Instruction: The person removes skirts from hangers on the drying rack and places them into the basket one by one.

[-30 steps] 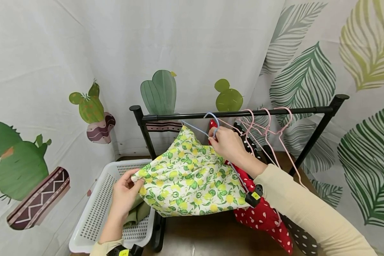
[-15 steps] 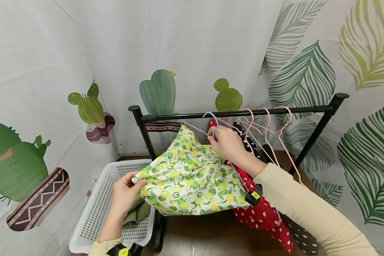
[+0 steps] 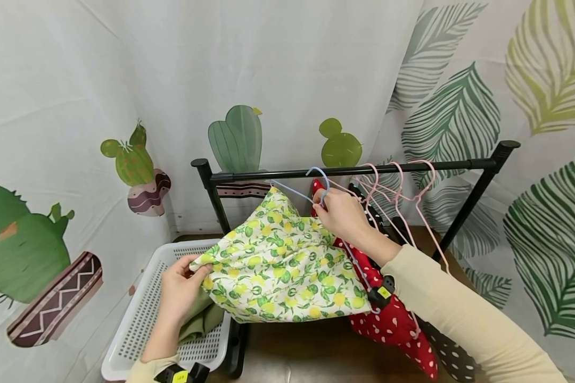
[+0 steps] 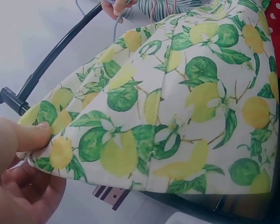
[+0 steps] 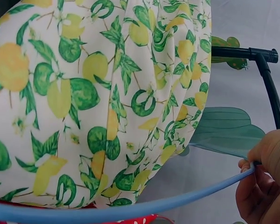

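A white cloth garment with a lemon-and-leaf print [image 3: 278, 260] is draped on a light blue hanger [image 3: 292, 190] below the rack's bar. My left hand [image 3: 181, 284] pinches the garment's left edge between thumb and fingers, as the left wrist view also shows at its corner. Up by the hook, my right hand [image 3: 342, 213] grips the blue hanger at its neck; in the right wrist view, the fingers [image 5: 273, 154] close round the blue hanger [image 5: 186, 196]. The hook's top is at the bar in the head view; whether it bears on it I cannot tell.
A black clothes rack [image 3: 278, 174] spans the middle. Several pink hangers [image 3: 397, 183] hang at its right, beside a red polka-dot garment [image 3: 388, 324] and a black polka-dot one [image 3: 450, 351]. A white basket [image 3: 134, 319] with olive-green cloth [image 3: 203, 319] stands at left.
My left hand has moved slightly left, drawing the garment's edge outward with it. The right hand stays at the hanger's neck.
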A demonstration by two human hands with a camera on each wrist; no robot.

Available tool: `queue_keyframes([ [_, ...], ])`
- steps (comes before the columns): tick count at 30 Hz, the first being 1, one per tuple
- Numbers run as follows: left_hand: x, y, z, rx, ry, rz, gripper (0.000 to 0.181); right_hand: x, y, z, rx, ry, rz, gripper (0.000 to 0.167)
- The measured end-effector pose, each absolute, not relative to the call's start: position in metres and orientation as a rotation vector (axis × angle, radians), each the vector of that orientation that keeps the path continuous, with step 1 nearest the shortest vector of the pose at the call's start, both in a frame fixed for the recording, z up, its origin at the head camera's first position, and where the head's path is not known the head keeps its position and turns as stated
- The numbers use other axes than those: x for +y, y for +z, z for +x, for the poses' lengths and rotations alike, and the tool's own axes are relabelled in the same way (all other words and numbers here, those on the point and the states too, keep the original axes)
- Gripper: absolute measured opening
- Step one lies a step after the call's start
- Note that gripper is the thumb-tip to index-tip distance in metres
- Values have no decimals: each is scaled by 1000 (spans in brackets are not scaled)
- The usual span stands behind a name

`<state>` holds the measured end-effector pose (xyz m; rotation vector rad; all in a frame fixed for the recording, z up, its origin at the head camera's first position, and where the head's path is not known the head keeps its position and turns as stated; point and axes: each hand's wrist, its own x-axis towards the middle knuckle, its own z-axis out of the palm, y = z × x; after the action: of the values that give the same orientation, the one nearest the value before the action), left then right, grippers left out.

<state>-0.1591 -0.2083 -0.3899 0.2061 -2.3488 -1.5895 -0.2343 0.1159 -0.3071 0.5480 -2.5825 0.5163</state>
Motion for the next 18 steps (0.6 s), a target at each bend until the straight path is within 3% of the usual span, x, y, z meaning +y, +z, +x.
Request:
queue_keyframes([
  [18, -224, -369, -160, -2158, -1593, 226, 18, 113, -306, -234, -2640, 480, 541, 13],
])
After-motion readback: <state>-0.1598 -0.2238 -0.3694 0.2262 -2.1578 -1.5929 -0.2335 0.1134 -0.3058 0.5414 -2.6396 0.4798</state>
